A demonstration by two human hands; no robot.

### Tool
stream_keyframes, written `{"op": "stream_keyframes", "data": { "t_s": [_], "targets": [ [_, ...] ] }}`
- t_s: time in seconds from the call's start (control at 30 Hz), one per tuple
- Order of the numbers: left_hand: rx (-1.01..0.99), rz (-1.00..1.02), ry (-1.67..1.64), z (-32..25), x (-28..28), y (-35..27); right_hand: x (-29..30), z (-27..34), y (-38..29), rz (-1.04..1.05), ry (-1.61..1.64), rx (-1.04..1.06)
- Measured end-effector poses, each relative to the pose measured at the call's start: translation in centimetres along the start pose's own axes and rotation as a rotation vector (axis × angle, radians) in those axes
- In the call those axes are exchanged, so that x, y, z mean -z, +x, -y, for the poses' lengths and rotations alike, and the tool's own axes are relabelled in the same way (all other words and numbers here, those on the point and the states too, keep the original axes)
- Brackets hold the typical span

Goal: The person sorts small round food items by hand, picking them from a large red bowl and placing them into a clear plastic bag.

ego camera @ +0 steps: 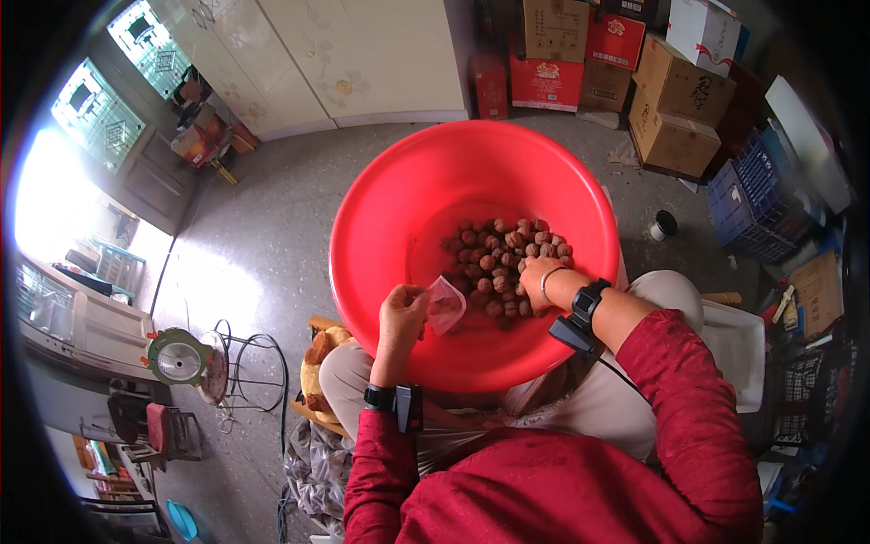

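A large red plastic basin point(380, 224) stands before me, with a heap of walnuts point(499, 264) on its bottom. Over the basin's near left part, my left hand point(402, 319) pinches the rim of a small translucent bag point(446, 306). The bag's mouth gapes towards the heap; its contents are hard to make out. At the right side of the walnuts, my right hand point(537, 282) reaches down and touches them. Its fingertips are partly hidden, so whether a walnut is in its grasp does not show.
Stacked cardboard boxes point(680, 146) and a blue plastic crate point(754, 197) stand to the right. A white tray point(737, 353) lies beside my right knee. On the left are a round green fan point(178, 360), a wire-legged stool point(248, 370) and grey plastic bags point(316, 469).
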State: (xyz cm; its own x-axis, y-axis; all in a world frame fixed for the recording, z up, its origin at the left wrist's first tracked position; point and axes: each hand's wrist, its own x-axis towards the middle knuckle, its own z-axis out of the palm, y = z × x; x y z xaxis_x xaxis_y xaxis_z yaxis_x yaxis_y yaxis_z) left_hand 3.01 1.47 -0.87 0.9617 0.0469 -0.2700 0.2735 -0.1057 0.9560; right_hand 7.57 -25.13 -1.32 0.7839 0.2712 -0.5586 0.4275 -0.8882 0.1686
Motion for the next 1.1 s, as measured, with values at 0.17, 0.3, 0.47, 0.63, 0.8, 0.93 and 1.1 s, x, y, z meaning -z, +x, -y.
{"op": "stream_keyframes", "data": {
  "t_s": [0.17, 0.3, 0.47, 0.63, 0.8, 0.93, 1.1],
  "targets": [
    [-0.044, 0.002, 0.01, -0.1, 0.0, -0.1, 1.5, -1.1, 0.2, -0.098, 0.327, 0.085],
    [-0.023, 0.01, -0.009, -0.2, 0.0, -0.1, 3.8, -1.9, -0.8, 0.055, 1.043, 0.091],
    [-0.036, 0.011, -0.002, -0.5, 0.0, -0.3, 5.4, -2.2, -2.4, 0.081, 1.665, 0.409],
    [-0.054, 0.006, 0.009, -0.7, -0.2, -0.3, 6.5, -1.7, -2.2, 0.068, 2.021, 0.684],
    [-0.032, 0.01, 0.006, -0.9, -0.1, -0.5, 7.5, -1.3, -3.2, 0.07, 2.391, 0.743],
    [-0.048, -0.002, 0.018, -1.0, -0.2, -0.6, 8.0, -1.3, -4.0, 0.044, 2.472, 0.772],
    [-0.026, 0.008, -0.005, -1.0, -0.2, -0.6, 8.3, -1.4, -4.4, 0.038, 2.487, 0.732]
  ]
}}
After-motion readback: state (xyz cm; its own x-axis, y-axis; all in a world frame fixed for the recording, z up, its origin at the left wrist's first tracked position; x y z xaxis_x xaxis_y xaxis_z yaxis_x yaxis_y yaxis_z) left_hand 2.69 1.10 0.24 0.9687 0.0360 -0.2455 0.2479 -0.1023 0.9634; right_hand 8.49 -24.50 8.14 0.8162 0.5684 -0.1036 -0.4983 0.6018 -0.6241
